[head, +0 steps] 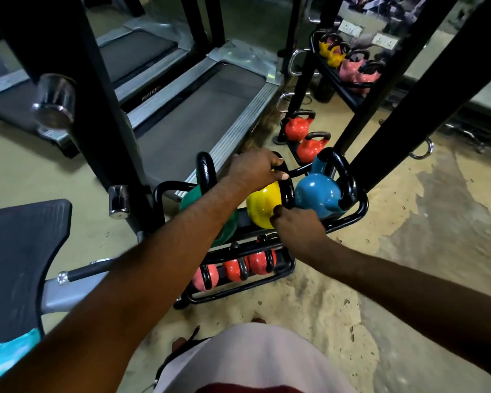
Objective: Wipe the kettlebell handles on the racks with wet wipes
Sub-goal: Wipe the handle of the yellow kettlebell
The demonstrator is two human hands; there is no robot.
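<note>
A black rack (pixel 352 215) holds a green kettlebell (pixel 194 198), a yellow kettlebell (pixel 262 207) and a blue kettlebell (pixel 316 194) on its top shelf. My left hand (pixel 253 168) grips the top of the yellow kettlebell's black handle (pixel 288 191). My right hand (pixel 298 226) is at the lower part of that handle, its fingers curled against it. No wet wipe shows in either hand. Red and pink kettlebells (pixel 234 269) sit on the lower shelf.
A mirror behind the rack reflects red kettlebells (pixel 306 137) and an upper shelf. Black frame posts (pixel 403 114) rise at the right. Treadmills (pixel 199 114) stand at the left, and a bench pad (pixel 20 251) with a teal packet (pixel 9 354) at the near left.
</note>
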